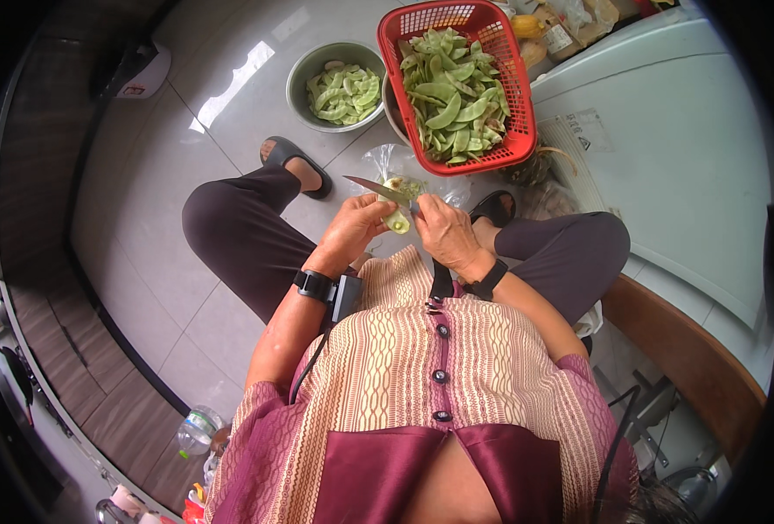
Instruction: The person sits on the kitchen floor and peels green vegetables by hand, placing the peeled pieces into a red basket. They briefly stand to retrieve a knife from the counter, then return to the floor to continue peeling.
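Between the fingers of my left hand is an opened green bean pod, with a round seed showing at its lower end. My right hand grips a kitchen knife by its handle; the blade points left and lies across the top of the pod. Below the hands, a clear plastic bag with green scraps rests on the floor. Beyond it, a red plastic basket is heaped with flat green bean pods. Left of the basket, a metal bowl holds pale green pods.
A pale appliance-like panel stands at the right, near a curved wooden edge. Dark wood-look cabinets line the left. A plastic bottle is at lower left. A sandal is on my left foot, near the bowl.
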`<state>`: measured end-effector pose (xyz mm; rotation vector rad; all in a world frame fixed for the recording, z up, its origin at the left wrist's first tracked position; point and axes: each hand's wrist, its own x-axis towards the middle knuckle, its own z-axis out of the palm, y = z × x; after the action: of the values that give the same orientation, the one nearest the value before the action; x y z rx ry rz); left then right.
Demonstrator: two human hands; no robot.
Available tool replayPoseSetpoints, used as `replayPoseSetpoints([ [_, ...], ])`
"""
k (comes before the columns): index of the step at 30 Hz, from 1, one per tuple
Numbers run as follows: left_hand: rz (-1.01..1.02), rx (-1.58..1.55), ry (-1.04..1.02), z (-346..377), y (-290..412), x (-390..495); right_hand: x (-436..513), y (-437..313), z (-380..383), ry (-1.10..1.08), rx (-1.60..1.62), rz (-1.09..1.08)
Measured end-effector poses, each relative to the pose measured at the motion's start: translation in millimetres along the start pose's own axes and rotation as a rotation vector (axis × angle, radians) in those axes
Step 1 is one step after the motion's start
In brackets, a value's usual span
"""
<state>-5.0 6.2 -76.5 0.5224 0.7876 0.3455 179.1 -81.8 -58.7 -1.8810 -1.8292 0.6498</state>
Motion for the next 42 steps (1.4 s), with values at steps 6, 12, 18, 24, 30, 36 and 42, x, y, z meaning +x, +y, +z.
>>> replayPoseSetpoints([
  [6, -0.035, -0.039, -0.033, -6, -8, 4, -5, 9, 7, 0.01, -0.013, 0.004],
  [12, -0.045, -0.022, -0.003, -6, -12, 6, -6, 12, 11, 0.006, -0.03, -0.018],
  [18, -0.07, -0.048, 0.002, -10, -14, 7, -9, 18, 15, -0.014, -0.054, 0.015],
  [24, -0.086, -0.044, -0.02, -13, -13, 7, -14, 26, 17, -0.038, -0.057, 0.03],
  [30, -0.11, 0.005, -0.027, -6, -15, 6, -16, 22, 22, -0.063, 0.03, 0.069],
  [36, -0.129, -0.006, -0.015, -7, -17, 7, -14, 31, 24, -0.084, -0.031, 0.179],
  [42, -0.145, 0.002, -0.009, -8, -17, 9, -15, 27, 18, -0.051, 0.025, 0.125],
])
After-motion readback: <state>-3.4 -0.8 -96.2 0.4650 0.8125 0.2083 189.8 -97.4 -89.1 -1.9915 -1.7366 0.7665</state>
